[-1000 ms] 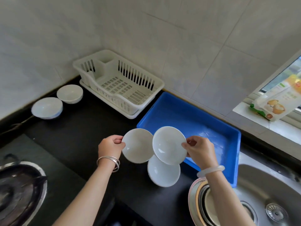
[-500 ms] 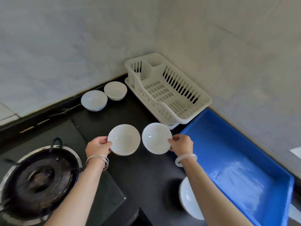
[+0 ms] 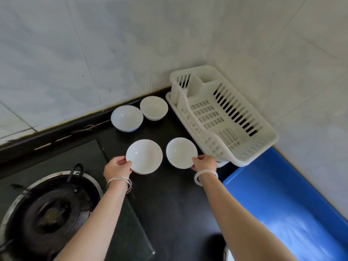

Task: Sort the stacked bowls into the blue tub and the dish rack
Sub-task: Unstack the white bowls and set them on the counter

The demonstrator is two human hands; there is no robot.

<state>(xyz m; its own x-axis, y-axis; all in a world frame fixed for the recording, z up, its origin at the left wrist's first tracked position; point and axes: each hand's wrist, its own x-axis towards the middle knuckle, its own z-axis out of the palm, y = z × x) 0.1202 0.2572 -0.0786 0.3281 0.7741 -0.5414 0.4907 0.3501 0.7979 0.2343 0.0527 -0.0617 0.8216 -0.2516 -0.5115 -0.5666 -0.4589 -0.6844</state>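
Left hand (image 3: 117, 167), right hand (image 3: 204, 163), fingers (image 3: 125, 162) curled.

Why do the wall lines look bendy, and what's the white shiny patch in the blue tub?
Head view: the wide-angle lens bows the tile lines on the wall; the pale patch on the blue tub floor is glare; small glints mark the left-hand bowl and right-hand bowl.
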